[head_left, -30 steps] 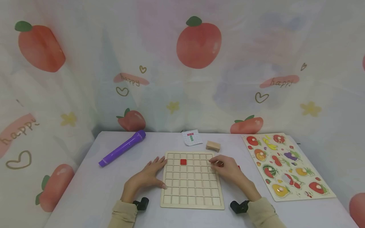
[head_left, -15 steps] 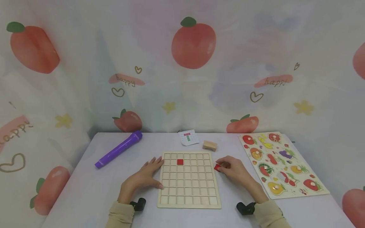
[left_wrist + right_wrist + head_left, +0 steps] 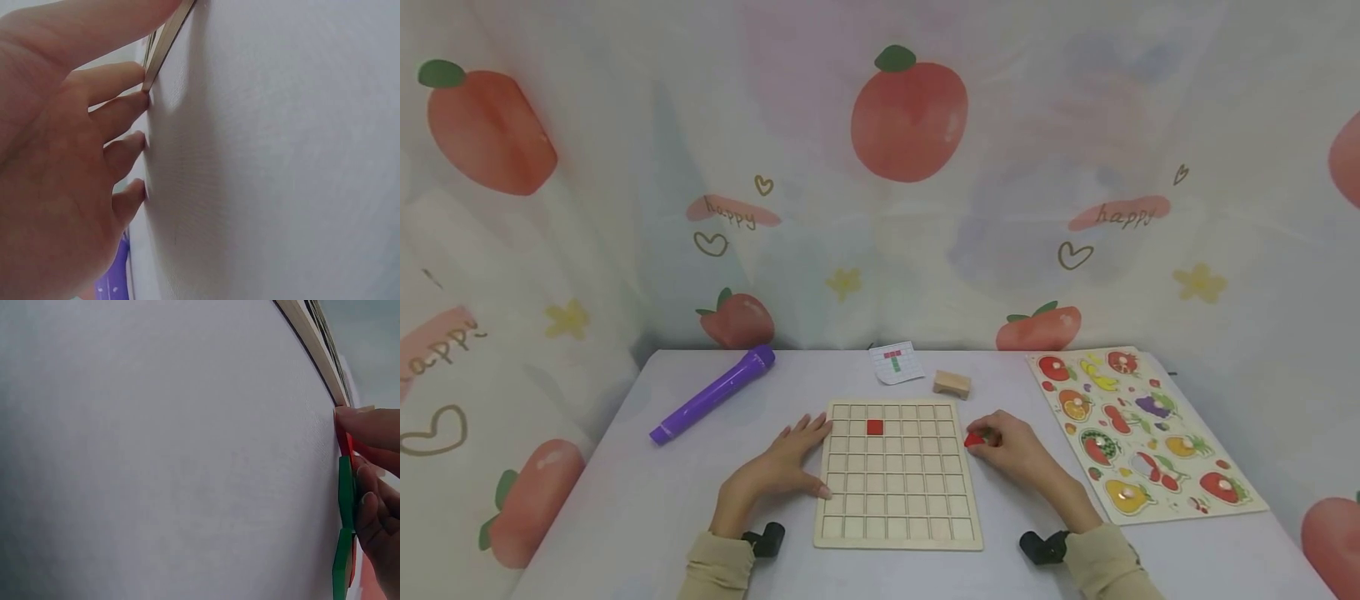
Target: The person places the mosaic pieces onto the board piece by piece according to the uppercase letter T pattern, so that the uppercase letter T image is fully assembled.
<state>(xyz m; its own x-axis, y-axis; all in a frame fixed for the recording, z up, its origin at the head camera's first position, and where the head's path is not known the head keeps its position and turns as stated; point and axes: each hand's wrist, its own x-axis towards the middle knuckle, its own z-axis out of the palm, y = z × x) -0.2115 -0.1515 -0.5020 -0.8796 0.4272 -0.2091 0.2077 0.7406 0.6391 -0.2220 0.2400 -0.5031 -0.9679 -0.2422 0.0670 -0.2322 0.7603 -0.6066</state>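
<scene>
A wooden grid board lies on the table, with one red square tile in a cell near its top. My left hand rests at the board's left edge, fingers spread, thumb at the rim. Just off the board's right side, my right hand pinches another red tile between thumb and fingers; it looks tilted. In the right wrist view, a green tile and a second green tile lie under the curled fingers, with a bit of red behind. The hand hides these from the head view.
A paper card with a red and green T pattern lies behind the board, beside a small wooden block. At left is a purple microphone-shaped tube. A fruit puzzle board occupies the right side of the table.
My right hand has moved right, off the board's edge, and taken hold of a red tile, which has tipped up in the last half second. The left hand stays put.
</scene>
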